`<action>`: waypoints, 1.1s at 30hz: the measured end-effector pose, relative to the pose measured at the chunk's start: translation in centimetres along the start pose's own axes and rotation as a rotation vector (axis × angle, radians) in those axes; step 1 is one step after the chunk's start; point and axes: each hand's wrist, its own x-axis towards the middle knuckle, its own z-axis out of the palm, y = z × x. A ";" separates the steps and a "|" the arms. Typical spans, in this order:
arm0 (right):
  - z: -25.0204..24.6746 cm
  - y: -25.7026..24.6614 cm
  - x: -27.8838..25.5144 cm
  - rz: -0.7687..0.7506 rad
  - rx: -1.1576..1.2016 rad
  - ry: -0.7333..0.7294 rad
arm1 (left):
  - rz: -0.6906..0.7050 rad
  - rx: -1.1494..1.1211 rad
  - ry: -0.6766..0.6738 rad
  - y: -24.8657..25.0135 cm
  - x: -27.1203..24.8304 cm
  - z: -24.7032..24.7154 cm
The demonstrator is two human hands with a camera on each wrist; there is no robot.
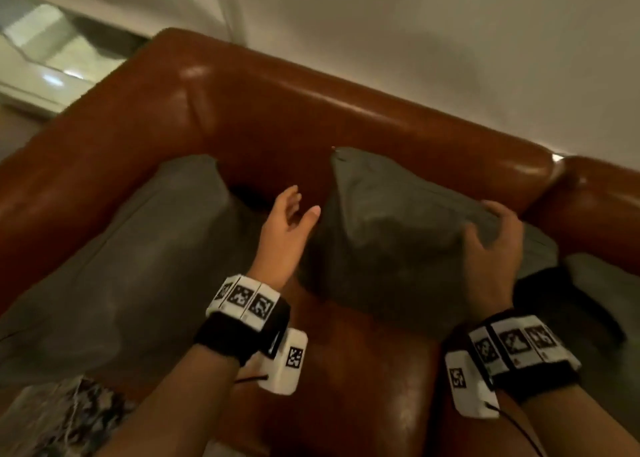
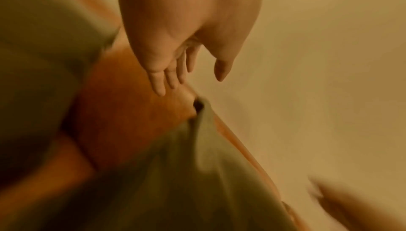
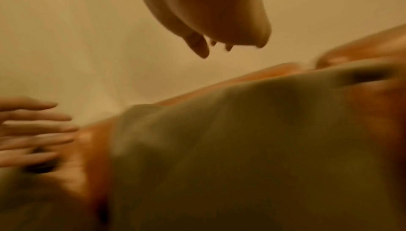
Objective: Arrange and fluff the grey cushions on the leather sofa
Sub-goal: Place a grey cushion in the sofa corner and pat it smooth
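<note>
A brown leather sofa carries grey cushions. The middle cushion stands propped against the backrest, one corner pointing up. My left hand is open with fingers spread, just off that cushion's left edge, thumb nearly touching it. My right hand lies over the cushion's upper right edge. In the right wrist view this hand shows relaxed fingers above the blurred cushion, with nothing pinched. The left wrist view shows my left hand with straight fingers above the cushion.
A larger grey cushion leans in the sofa's left corner. Another grey cushion lies at the right, with a dark shape beside it. Patterned fabric sits at the lower left. A pale wall rises behind the sofa.
</note>
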 end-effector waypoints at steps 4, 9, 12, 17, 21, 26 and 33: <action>-5.3 6.4 1.5 0.409 0.084 0.225 | -0.224 -0.017 -0.123 -1.5 3.2 5.5; -3.9 10.5 2.1 0.854 0.565 -0.034 | -0.069 0.142 -0.102 -3.6 3.8 8.7; -2.9 10.7 1.8 0.849 0.654 -0.072 | -0.036 0.365 -0.008 -4.0 3.6 8.6; -3.0 10.2 1.5 0.786 0.691 -0.040 | 0.045 0.389 0.069 -3.0 2.4 7.7; -1.3 9.5 1.3 0.799 0.729 -0.097 | 0.005 0.421 0.102 -2.9 2.6 6.5; 0.4 8.7 2.3 0.802 0.716 -0.079 | -0.023 0.457 0.072 -2.8 3.9 6.5; 0.5 8.8 1.6 0.813 0.719 -0.128 | -0.060 0.421 0.142 -2.6 4.2 6.3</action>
